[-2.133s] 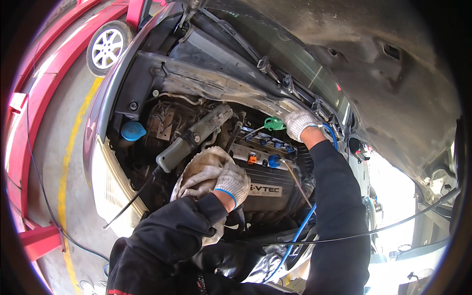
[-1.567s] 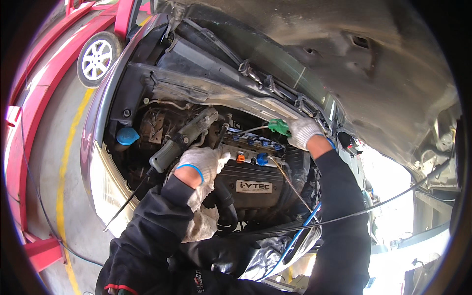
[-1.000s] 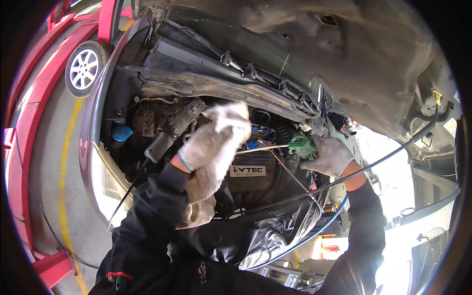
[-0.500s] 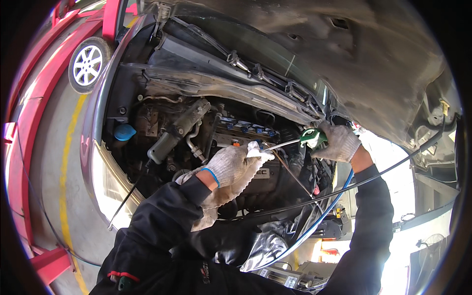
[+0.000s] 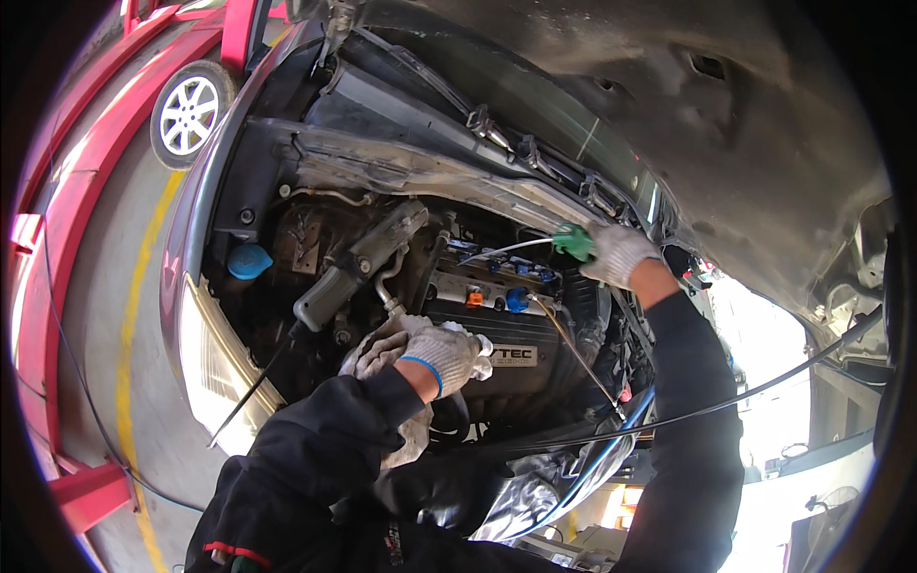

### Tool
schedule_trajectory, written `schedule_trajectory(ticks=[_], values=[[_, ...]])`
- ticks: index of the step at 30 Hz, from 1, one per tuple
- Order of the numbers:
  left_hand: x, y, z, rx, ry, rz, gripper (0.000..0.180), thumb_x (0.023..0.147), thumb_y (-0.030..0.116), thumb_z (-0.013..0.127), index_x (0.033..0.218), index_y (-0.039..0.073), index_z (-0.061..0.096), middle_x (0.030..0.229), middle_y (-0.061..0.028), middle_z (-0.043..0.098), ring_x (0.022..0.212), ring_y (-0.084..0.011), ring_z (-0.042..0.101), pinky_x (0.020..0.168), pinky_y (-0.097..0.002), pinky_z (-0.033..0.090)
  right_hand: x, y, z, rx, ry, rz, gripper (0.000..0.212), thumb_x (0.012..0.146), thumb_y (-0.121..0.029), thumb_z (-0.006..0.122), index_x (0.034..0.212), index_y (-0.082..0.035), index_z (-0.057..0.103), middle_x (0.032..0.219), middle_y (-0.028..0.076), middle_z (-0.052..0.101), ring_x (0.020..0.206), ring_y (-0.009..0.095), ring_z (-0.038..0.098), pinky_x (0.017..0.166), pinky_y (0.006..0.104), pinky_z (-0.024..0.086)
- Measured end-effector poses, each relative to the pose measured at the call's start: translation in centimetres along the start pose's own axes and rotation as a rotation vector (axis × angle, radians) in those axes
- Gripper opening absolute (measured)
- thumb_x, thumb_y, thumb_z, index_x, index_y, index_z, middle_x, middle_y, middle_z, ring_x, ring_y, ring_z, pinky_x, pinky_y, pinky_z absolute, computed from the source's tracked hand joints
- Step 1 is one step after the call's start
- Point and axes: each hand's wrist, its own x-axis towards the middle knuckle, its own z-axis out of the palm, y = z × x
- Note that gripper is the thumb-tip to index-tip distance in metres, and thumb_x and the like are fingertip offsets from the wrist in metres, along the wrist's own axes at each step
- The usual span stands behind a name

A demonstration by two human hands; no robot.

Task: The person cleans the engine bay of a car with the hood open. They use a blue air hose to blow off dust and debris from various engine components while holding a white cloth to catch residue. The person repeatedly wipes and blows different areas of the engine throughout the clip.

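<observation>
My right hand [image 5: 621, 256], in a knit work glove, is closed around a green air blow gun [image 5: 572, 242]. The gun's thin curved metal nozzle [image 5: 511, 250] reaches left over the blue fittings along the back of the car engine [image 5: 458, 384]. My gloved left hand [image 5: 441, 357] is closed on a bunched whitish rag [image 5: 413, 441], which hangs below the wrist in front of the engine. Just beyond this hand, an orange piece [image 5: 474, 299] and a blue cap [image 5: 517, 300] sit on the engine top.
A grey work lamp [image 5: 358, 267] lies across the engine bay at left, near a blue reservoir cap [image 5: 245, 262]. The raised hood [image 5: 755, 124] hangs overhead. A black cable [image 5: 764, 384] and a blue hose [image 5: 583, 487] cross at right. A wheel [image 5: 188, 113] stands by red lift parts.
My right hand has moved the blow gun away toward the engine's back, taking the nozzle off the rag. My left hand has drawn nearer with the rag, uncovering the orange piece and blue cap.
</observation>
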Motion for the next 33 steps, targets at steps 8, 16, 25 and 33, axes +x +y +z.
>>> schedule_trajectory(ticks=[8,16,25,33], values=[[0.1,-0.2,0.5,0.003,0.043,-0.037,0.023,0.094,0.020,0.067,0.109,0.003,0.071,0.099,-0.0140,0.078,0.092,-0.0333,0.077,0.075,-0.0459,0.060,8.6,-6.4,1.4,-0.214,-0.013,-0.247,0.060,0.084,-0.028,0.080,0.137,-0.002,0.066,0.128,0.020,0.075,0.119,0.036,0.073,0.098,0.0463,0.061],[0.2,-0.4,1.4,0.001,0.155,0.003,0.019,0.092,0.016,0.066,0.105,0.003,0.071,0.092,-0.0145,0.077,0.086,-0.0322,0.077,0.070,-0.0456,0.059,14.0,-14.9,5.7,-0.176,-0.049,-0.324,0.036,0.093,-0.017,0.075,0.128,-0.008,0.076,0.130,0.010,0.078,0.118,0.033,0.075,0.086,0.0505,0.066],[0.6,-0.6,2.3,0.029,0.151,-0.010,0.020,0.095,0.022,0.066,0.106,0.006,0.072,0.094,-0.0132,0.078,0.090,-0.0324,0.078,0.075,-0.0465,0.060,17.2,-16.3,9.1,-0.246,0.061,-0.514,0.031,0.100,-0.012,0.061,0.126,-0.009,0.078,0.127,0.013,0.078,0.114,0.034,0.076,0.090,0.0444,0.064],[-0.3,-0.4,-0.6,0.005,0.038,-0.077,0.026,0.100,0.031,0.062,0.109,0.009,0.073,0.100,-0.0161,0.076,0.098,-0.0344,0.075,0.084,-0.0485,0.058,19.3,-16.9,11.3,-0.268,0.112,-0.506,0.030,0.102,-0.017,0.059,0.123,-0.010,0.080,0.117,0.014,0.081,0.109,0.036,0.078,0.084,0.0484,0.064]])
